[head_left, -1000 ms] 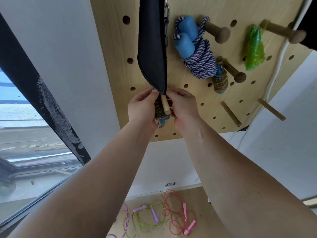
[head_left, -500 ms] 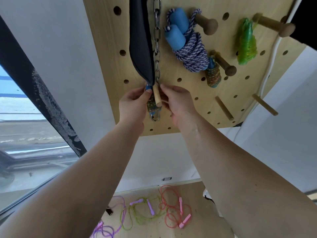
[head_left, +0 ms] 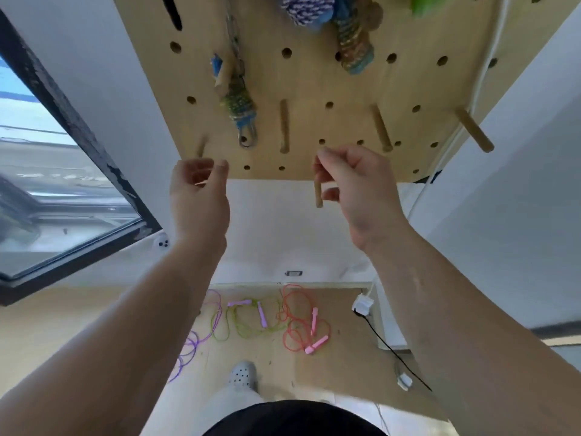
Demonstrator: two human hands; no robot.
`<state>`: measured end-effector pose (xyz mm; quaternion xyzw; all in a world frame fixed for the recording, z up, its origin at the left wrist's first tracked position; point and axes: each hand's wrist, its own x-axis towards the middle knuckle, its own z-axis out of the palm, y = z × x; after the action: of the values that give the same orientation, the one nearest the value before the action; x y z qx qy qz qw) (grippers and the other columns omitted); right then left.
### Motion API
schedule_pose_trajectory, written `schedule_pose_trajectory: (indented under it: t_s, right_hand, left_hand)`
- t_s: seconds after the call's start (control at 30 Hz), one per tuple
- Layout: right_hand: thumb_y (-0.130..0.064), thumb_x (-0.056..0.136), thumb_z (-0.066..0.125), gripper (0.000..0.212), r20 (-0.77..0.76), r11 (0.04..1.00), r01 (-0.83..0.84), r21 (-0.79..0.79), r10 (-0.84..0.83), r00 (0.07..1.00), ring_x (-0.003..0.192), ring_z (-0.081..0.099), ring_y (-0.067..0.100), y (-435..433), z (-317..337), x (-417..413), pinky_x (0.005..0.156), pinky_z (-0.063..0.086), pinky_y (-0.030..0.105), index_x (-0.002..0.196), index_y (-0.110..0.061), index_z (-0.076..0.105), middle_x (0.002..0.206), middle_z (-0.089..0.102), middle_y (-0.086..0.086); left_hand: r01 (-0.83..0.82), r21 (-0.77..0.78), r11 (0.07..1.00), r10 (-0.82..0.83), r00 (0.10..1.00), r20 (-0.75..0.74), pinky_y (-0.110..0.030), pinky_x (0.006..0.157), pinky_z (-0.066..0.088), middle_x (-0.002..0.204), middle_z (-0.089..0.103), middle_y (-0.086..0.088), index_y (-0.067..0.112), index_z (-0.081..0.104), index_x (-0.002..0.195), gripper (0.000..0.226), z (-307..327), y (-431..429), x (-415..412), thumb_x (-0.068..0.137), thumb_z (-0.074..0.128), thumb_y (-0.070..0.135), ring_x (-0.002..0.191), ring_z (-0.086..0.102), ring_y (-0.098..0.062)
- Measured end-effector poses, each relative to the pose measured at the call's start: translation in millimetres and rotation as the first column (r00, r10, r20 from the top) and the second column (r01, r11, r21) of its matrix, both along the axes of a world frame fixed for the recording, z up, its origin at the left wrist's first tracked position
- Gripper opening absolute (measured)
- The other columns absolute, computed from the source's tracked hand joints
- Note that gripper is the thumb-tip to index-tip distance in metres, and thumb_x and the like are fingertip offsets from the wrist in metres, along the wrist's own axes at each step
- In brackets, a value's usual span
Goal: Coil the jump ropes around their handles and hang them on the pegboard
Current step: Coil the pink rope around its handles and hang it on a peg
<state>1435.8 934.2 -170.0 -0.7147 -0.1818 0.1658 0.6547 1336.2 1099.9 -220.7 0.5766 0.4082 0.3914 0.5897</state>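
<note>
left hand [head_left: 198, 196]: raised just below the lower edge of the pegboard [head_left: 314, 80]; fingers loosely curled toward the thumb, nothing in them, touching nothing.
right hand [head_left: 356, 190]: raised at the lower edge of the pegboard, well apart from the left hand; fingers curled.
short peg [head_left: 318, 196]: between the index finger and the thumb of the right hand; the thumb looks to touch it. I cannot tell if the hand pinches it or is only beside it.
coiled rope [head_left: 239, 105]: hangs on a peg in the left part of the pegboard, wound around its blue handles [head_left: 246, 129]; both hands are below it and apart from it.
chain [head_left: 234, 42]: hangs down just beside the coiled rope.
second coil [head_left: 355, 42]: hangs higher and to the right, partly cut by the top edge.
free pegs [head_left: 284, 127]: several stick out of the lower rows with nothing on them.
red rope [head_left: 295, 322]: loose on the floor, with pink handles.
green rope [head_left: 251, 324]: loose on the floor, beside the red rope.
purple rope [head_left: 188, 350]: loose on the floor, left of the green rope.
shoe [head_left: 241, 376]: grey, on the floor near the ropes.
</note>
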Motion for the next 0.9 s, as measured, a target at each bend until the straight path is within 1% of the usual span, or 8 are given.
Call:
schedule_pose_trajectory:
  t_s: [0.13,0.27,0.33,0.43,0.57,0.7,0.8,0.9]
  right_hand:
    - [-0.015,0.097,0.064,0.017,-0.088,0.987,-0.125,-0.103,0.116,0.989,0.069,0.061,0.009,-75.4,-56.6,-3.3,0.054,0.048,0.026,0.09,-0.002,0.071,0.082,0.07,0.001]
    - [-0.017,0.097,0.065,0.017,-0.264,0.949,-0.206,-0.238,0.14,0.954,0.069,0.063,0.014,-135.0,-142.3,-3.4,0.058,0.049,0.03,0.086,-0.006,0.073,0.081,0.071,0.005]
    - [-0.025,0.096,0.067,0.014,-0.32,0.912,-0.229,-0.339,0.117,0.94,0.071,0.067,0.014,-159.2,-186.5,-4.9,0.065,0.054,0.03,0.085,-0.02,0.074,0.082,0.073,0.004]
    - [-0.031,0.098,0.065,0.009,-0.426,0.879,-0.239,-0.414,0.045,0.904,0.06,0.067,0.001,-187.5,-246.0,-5.8,0.066,0.051,0.02,0.097,-0.024,0.07,0.076,0.068,-0.012]
    - [-0.048,0.091,0.065,0.011,-0.421,0.778,-0.201,-0.596,-0.089,0.903,0.089,0.061,0.004,-208.4,-331.8,6.5,0.079,0.048,0.03,0.092,-0.038,0.061,0.092,0.064,-0.019]
    - [-0.047,0.095,0.059,0.019,-0.405,0.701,-0.188,-0.688,-0.155,0.901,0.086,0.057,0.007,-213.9,-429.3,20.4,0.068,0.04,0.025,0.108,-0.033,0.06,0.104,0.064,-0.009]
    - [-0.045,0.095,0.061,0.031,-0.43,0.678,-0.211,-0.704,-0.172,0.886,0.098,0.059,0.018,-211.9,-520.6,25.9,0.079,0.044,0.029,0.118,-0.025,0.062,0.108,0.064,-0.004]
    - [-0.036,0.094,0.065,0.017,-0.472,0.697,-0.201,-0.688,-0.22,0.854,0.097,0.06,0.021,-207.5,-611.4,27.3,0.088,0.048,0.033,0.104,-0.022,0.061,0.104,0.063,-0.001]
  left_hand:
    - [0.05,-0.093,0.994,-0.065,0.984,-0.165,-0.038,0.069,0.05,0.086,0.067,0.004,0.021,0.064,0.092,0.007,-59.2,-62.2,-21.7,0.092,0.067,0.027,0.074,0.063,-0.014]
    - [0.154,-0.215,0.964,-0.223,0.911,-0.346,-0.036,0.067,0.048,0.088,0.067,0.0,0.021,0.064,0.09,0.006,-118.8,-111.3,-24.6,0.092,0.067,0.025,0.07,0.063,-0.015]
    - [0.221,-0.296,0.929,-0.336,0.84,-0.427,-0.038,0.067,0.047,0.087,0.067,-0.002,0.019,0.064,0.094,0.008,-148.5,-129.5,-23.4,0.092,0.068,0.026,0.071,0.062,-0.018]
    - [0.325,-0.401,0.856,-0.502,0.704,-0.502,-0.038,0.066,0.046,0.088,0.067,-0.004,0.017,0.064,0.101,0.014,-195.1,-150.2,-18.6,0.092,0.069,0.028,0.073,0.058,-0.022]
    - [0.411,-0.508,0.757,-0.653,0.511,-0.559,-0.034,0.064,0.048,0.093,0.067,-0.006,0.017,0.065,0.102,0.017,-271.5,-159.1,2.7,0.092,0.071,0.03,0.073,0.058,-0.018]
    - [0.488,-0.559,0.671,-0.735,0.335,-0.59,-0.034,0.066,0.051,0.103,0.068,-0.004,0.028,0.061,0.101,0.044,-363.2,-155.1,34.5,0.069,0.075,0.055,0.08,0.063,-0.022]
    - [0.518,-0.56,0.647,-0.742,0.254,-0.621,-0.037,0.074,0.052,0.109,0.065,-0.003,0.032,0.059,0.106,0.054,-447.8,-155.6,52.6,0.061,0.068,0.061,0.094,0.066,-0.027]
    - [0.533,-0.575,0.621,-0.752,0.199,-0.628,-0.033,0.078,0.048,0.111,0.063,0.002,0.03,0.059,0.119,0.057,-537.2,-159.0,63.6,0.069,0.071,0.054,0.095,0.061,-0.021]
